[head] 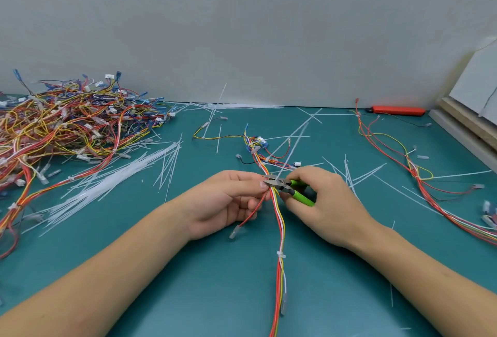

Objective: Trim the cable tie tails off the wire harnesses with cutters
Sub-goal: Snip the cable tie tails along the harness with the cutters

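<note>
A wire harness (279, 218) of red, yellow and white leads is pinched between the thumb and curled fingers of the left hand (226, 202), just at the point where the bundle fans out. Green-handled cutters (289, 187) are gripped in the curled fingers of the right hand (330, 202), the blades being parted narrowly about a translucent cable tie tail (293, 145) that rises from the bundle toward 1 o'clock. The blade tips lie touching the left fingertips (262, 184) (whether the tail is already bitten cannot be told). From the grip the harness is trailed toward 6 o'clock, a trimmed white tie (281, 254) being seen on it, and its connector end is spread toward 12 o'clock on the green mat (188, 269). Loose cut tails (113, 183) are scattered at 9 and 10 o'clock from the hands, and beyond them a heaped pile of harnesses (67, 124) is stacked. Another harness (414, 175) is laid out at 3 o'clock, and an orange tool (396, 110) is set at 1 o'clock against the grey wall (242, 27).
</note>
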{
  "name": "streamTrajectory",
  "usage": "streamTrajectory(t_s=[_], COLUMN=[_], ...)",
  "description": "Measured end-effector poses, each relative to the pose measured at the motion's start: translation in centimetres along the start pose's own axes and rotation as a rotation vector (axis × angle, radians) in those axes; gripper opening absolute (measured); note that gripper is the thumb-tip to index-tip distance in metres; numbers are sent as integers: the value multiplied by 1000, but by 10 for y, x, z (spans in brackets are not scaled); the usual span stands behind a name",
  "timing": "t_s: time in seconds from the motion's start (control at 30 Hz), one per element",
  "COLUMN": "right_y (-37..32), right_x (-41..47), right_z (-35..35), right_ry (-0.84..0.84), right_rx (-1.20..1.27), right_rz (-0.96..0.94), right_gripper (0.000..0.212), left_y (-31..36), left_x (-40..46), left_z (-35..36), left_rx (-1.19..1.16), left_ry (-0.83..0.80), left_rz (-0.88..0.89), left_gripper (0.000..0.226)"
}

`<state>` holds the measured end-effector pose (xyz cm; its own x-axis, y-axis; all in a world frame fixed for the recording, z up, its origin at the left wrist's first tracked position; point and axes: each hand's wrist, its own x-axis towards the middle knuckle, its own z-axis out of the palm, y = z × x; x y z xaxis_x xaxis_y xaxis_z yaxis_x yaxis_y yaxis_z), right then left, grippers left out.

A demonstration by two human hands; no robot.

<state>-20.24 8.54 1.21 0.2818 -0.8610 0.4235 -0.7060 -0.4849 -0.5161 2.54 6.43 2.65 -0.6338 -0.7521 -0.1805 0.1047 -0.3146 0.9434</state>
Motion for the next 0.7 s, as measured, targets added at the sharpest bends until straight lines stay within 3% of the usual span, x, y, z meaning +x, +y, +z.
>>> streamTrajectory(t_s=[0.4, 0.7], right_y=[-2, -5], right_x=[1, -1], right_z=[-2, -2], right_ry=[-26, -22], right_rx=[-5, -24], right_rz=[22, 68], right_gripper=[7, 20], left_y=[-1, -1], left_x=[0, 0], left_z=[-1, 0], left_rx=[-8, -11], left_ry=[-5, 1], left_rz=[10, 6], left_gripper=[11, 10])
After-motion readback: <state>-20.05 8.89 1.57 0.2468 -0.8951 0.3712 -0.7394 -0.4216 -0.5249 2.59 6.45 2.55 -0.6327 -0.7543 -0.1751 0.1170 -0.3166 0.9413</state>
